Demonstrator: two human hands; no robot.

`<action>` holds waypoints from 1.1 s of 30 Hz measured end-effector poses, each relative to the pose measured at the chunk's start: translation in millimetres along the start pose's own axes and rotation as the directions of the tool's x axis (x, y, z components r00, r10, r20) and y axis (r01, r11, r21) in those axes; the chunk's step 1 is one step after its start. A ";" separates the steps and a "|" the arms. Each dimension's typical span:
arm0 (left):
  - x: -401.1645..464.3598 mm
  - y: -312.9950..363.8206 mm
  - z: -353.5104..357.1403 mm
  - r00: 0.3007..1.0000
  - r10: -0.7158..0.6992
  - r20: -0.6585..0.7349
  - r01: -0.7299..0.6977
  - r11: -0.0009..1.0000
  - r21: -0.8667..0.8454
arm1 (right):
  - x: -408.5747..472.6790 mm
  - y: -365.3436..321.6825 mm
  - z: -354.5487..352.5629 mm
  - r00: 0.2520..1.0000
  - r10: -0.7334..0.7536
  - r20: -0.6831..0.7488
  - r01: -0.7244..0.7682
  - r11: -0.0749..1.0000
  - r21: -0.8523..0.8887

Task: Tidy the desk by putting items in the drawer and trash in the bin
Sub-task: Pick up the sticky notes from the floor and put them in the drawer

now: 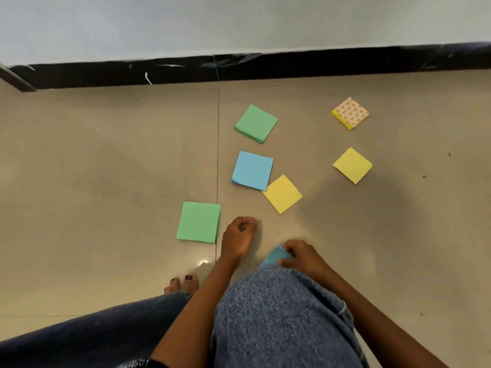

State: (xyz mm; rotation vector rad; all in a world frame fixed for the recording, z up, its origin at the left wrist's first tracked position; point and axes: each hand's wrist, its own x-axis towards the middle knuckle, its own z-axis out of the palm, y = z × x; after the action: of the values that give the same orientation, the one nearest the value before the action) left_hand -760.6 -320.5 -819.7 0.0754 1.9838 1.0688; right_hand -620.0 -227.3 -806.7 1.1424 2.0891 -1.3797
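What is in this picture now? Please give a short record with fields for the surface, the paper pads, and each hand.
surface: beige tiled floor, black skirting along the wall
green pads: two, far and near-left
blue pad on floor: one, its corner meeting a yellow pad
other yellow pads: one plain, one patterned side up
left hand: fingers curled, nothing visibly held
right hand: pinches a blue pad near the knee
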 end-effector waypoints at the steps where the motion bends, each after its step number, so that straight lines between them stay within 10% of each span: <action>1: 1.4 4.3 0.3 0.999 -0.041 0.018 0.042 0.995 -0.087 | -1.1 -3.9 -10.1 0.999 0.011 -0.044 -0.003 0.984 0.177; 5: 4.3 23.5 5.0 0.943 -0.195 0.268 0.288 0.884 -0.369 | 1.3 -17.3 -42.6 0.989 0.088 -0.123 0.026 0.702 0.712; 9: 0.3 41.0 13.7 0.828 -0.176 0.533 0.457 0.762 -0.458 | 12.6 -28.4 -50.1 0.987 0.115 -0.115 0.025 0.588 0.809; 15: -2.7 41.4 15.3 0.948 -0.264 0.180 0.317 0.844 -0.433 | 34.3 -38.2 -46.5 0.964 0.111 -0.241 0.056 0.802 0.595; 19: 0.9 27.2 0.0 0.943 -0.334 -0.009 0.294 0.843 -0.450 | 60.1 -34.8 -50.4 0.880 0.037 -0.474 0.007 0.996 0.092; 25: -10.9 16.2 -4.5 0.947 -0.321 -0.034 0.274 0.855 -0.440 | 81.9 -36.9 -37.8 0.904 -0.008 -0.428 -0.164 0.916 -0.365; 33: -19.8 23.4 5.8 0.953 -0.300 0.041 0.288 0.856 -0.430 | 76.3 -26.3 -38.3 0.829 0.188 -0.526 -0.199 0.979 0.036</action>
State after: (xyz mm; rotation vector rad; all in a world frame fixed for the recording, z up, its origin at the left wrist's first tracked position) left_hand -751.5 -310.1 -791.7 -0.4710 1.6664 1.2792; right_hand -682.0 -166.3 -827.3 1.8371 2.2410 -1.0200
